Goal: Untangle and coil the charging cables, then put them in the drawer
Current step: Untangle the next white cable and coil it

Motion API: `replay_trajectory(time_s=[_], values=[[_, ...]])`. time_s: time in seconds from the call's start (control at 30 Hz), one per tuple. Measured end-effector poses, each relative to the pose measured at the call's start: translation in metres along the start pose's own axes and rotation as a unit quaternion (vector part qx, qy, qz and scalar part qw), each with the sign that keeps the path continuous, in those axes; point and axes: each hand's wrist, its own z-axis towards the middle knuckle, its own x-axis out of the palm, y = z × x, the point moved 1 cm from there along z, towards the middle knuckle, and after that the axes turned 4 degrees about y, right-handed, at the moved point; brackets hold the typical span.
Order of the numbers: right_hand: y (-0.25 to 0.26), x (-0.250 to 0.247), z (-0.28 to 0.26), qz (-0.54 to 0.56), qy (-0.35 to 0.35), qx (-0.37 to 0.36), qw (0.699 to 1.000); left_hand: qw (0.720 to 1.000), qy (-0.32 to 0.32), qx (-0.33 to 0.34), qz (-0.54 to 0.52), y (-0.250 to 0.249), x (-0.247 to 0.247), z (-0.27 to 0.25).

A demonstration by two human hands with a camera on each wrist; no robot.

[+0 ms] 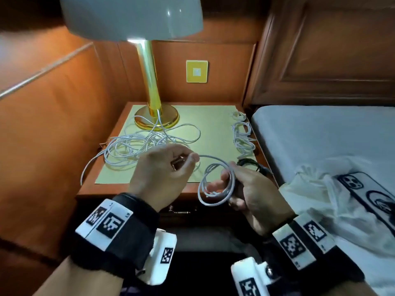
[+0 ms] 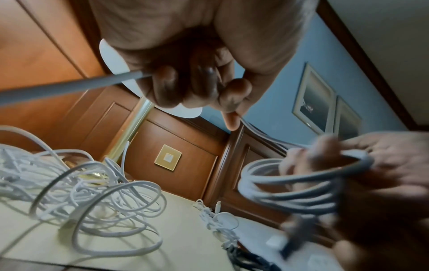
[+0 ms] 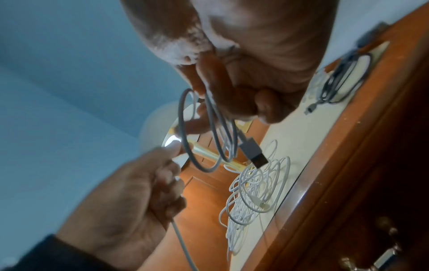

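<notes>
A grey-white charging cable coil [image 1: 215, 184] hangs in the air over the nightstand's front edge. My right hand [image 1: 233, 182] grips it with fingers through the loops [image 3: 209, 132], and its USB plug [image 3: 254, 154] dangles free. My left hand [image 1: 192, 159] pinches the same cable's loose strand [image 2: 69, 88] just left of the coil. A tangle of white cables [image 1: 145, 146] lies on the yellow mat by the lamp base. The drawer [image 1: 179, 211] under the top is shut; its metal handle [image 3: 383, 256] shows.
A gold lamp [image 1: 149, 82] stands at the back of the nightstand [image 1: 89, 182]. Small white cable bundles [image 1: 243, 135] and a dark coiled cable [image 1: 254, 165] lie along its right edge. A bed with a phone [image 1: 367, 193] and a plastic bag [image 1: 320, 199] is on the right.
</notes>
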Motion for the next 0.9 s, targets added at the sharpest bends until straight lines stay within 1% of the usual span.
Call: replay_trajectory(time_s=[0.03, 0.13, 0.27, 0.4, 0.47, 0.53, 0.57, 0.63, 0.7, 0.77, 0.8, 0.9], values=[[-0.002, -0.005, -0.002, -0.002, -0.008, 0.007, 1.000, 1.000, -0.007, -0.012, 0.019, 0.000, 0.002, 0.002], [-0.004, -0.017, -0.011, 0.004, -0.008, 0.019, 1.000, 0.999, -0.029, 0.001, 0.037, 0.007, 0.009, 0.005], [-0.006, -0.034, -0.012, -0.004, -0.002, 0.022, 1.000, 0.999, -0.022, -0.024, 0.003, 0.006, 0.024, 0.009], [0.001, -0.040, -0.013, 0.045, 0.026, -0.003, 0.999, 0.997, -0.003, -0.057, -0.046, 0.004, 0.039, 0.015], [0.005, -0.045, -0.011, 0.070, 0.038, -0.024, 0.997, 0.998, 0.005, -0.048, -0.034, 0.004, 0.045, 0.017], [0.007, -0.050, -0.007, 0.054, 0.050, -0.037, 0.997, 0.999, -0.001, -0.034, -0.022, 0.003, 0.047, 0.018], [0.007, -0.052, -0.005, 0.042, 0.059, -0.036, 0.997, 0.999, -0.017, -0.028, -0.025, 0.004, 0.046, 0.019], [0.005, -0.054, -0.003, 0.015, 0.086, -0.026, 0.996, 0.996, -0.074, -0.027, -0.044, 0.006, 0.039, 0.023], [0.002, -0.052, -0.001, 0.002, 0.111, -0.014, 0.994, 0.987, -0.125, -0.047, -0.093, 0.012, 0.031, 0.030], [0.000, -0.051, -0.001, 0.011, 0.124, -0.004, 0.992, 0.980, -0.144, -0.073, -0.118, 0.017, 0.027, 0.033], [-0.001, -0.051, -0.001, 0.015, 0.124, 0.000, 0.992, 0.980, -0.139, -0.085, -0.115, 0.019, 0.028, 0.033], [0.000, -0.054, 0.000, 0.018, 0.110, 0.000, 0.994, 0.987, -0.087, -0.110, -0.080, 0.020, 0.035, 0.031]])
